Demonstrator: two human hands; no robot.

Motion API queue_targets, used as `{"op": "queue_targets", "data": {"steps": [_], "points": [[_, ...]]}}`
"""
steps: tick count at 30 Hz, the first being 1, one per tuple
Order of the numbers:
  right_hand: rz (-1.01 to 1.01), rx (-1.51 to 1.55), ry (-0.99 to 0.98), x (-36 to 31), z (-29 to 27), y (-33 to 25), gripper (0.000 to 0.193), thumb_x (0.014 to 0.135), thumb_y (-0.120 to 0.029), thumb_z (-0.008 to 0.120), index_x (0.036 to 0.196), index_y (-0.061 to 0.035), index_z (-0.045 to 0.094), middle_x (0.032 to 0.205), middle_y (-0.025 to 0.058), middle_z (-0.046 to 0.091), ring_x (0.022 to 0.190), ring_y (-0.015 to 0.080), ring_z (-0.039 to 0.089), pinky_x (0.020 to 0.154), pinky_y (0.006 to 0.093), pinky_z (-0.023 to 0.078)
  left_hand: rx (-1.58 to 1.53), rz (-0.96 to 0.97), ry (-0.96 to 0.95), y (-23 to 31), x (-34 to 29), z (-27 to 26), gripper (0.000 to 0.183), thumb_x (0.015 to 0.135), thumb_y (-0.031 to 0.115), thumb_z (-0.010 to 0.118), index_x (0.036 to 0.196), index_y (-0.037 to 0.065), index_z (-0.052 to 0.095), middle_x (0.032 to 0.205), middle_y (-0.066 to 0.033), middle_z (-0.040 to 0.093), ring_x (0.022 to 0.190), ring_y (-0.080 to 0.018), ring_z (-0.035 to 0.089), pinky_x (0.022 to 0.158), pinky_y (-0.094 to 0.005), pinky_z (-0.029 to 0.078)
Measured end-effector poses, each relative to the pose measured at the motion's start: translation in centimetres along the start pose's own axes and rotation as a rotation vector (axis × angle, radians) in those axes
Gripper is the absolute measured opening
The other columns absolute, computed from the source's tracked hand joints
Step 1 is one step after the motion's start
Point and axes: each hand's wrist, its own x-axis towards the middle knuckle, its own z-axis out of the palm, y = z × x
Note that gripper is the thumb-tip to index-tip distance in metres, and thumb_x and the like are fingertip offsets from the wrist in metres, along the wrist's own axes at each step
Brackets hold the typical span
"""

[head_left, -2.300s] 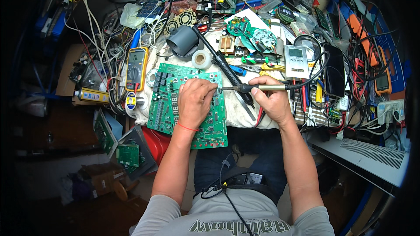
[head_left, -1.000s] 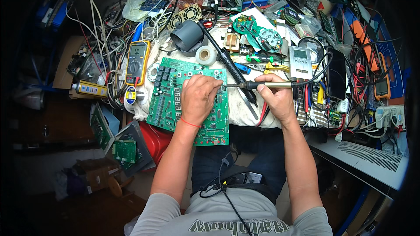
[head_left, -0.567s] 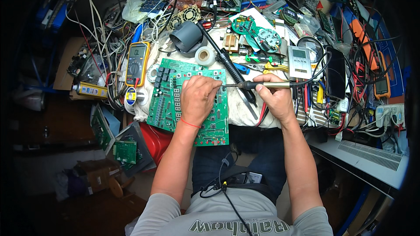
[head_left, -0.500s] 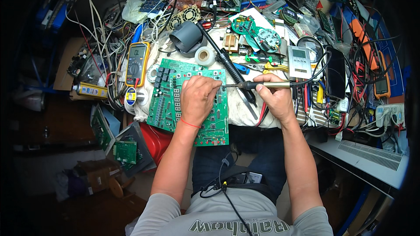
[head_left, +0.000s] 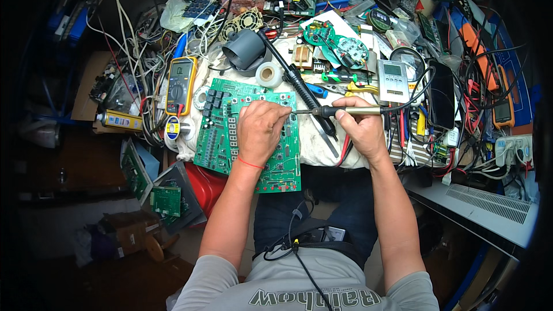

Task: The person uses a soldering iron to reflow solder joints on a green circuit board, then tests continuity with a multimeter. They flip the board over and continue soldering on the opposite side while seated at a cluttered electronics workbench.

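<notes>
A green circuit board (head_left: pixel 213 144) with several seven-segment displays, relays and push buttons lies on a whitish cloth (head_left: pixel 314 150) at the table's near edge, its lower part jutting out past it. My left hand (head_left: pixel 259 126) is over the board, thumb and fingertips pinched together near its right edge. Whatever lies between those fingertips is hidden. Held level in my right hand (head_left: pixel 364 129) is a soldering iron (head_left: pixel 366 111), whose tip points left and reaches the board's right edge beside my left fingertips. Whether the tip touches a joint is too small to tell.
A yellow multimeter (head_left: pixel 181 86) stands left of the board. Behind it are a solder roll (head_left: pixel 268 74), a grey cup-like nozzle (head_left: pixel 243 49) and a long black tube (head_left: pixel 302 89). Pliers (head_left: pixel 363 87) and a silver meter (head_left: pixel 394 80) lie to the right, with cables and loose boards around.
</notes>
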Motion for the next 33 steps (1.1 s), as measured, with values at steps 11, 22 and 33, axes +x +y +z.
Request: {"op": "queue_targets", "data": {"steps": [11,22,33], "points": [[-0.021,0.025,0.021,-0.02,0.07,0.20,0.021,0.097,-0.013,0.075,0.115,-0.0009,0.077,0.086,-0.0046,0.069,0.072,0.0023,0.054,0.065,0.0216,0.045,-0.007,-0.012,-0.005,-0.06,0.06,-0.05,0.010,0.087,0.011,0.084,0.097,0.015,0.082,0.094,0.0007,0.076,0.094,-0.0224,0.069,0.084,-0.0371,0.049],[-0.017,-0.003,0.003,0.02,-0.09,0.24,0.021,0.098,-0.013,0.075,0.115,-0.0017,0.077,0.086,-0.0051,0.068,0.073,0.0022,0.054,0.066,0.0217,0.045,0.008,-0.010,-0.038,0.17,0.30,-0.35,0.011,0.088,0.012,0.083,0.098,0.015,0.082,0.094,-0.0002,0.076,0.095,-0.0229,0.069,0.084,-0.0379,0.048],[0.030,0.028,-0.020,0.02,-0.32,0.28,0.023,0.099,-0.012,0.072,0.119,-0.0011,0.074,0.094,-0.0002,0.071,0.085,0.0069,0.061,0.076,0.0242,0.048,0.039,0.028,-0.029,0.31,0.55,-0.21,0.014,0.083,0.009,0.082,0.096,0.016,0.081,0.095,0.0005,0.075,0.095,-0.0225,0.069,0.084,-0.0379,0.048]]}}
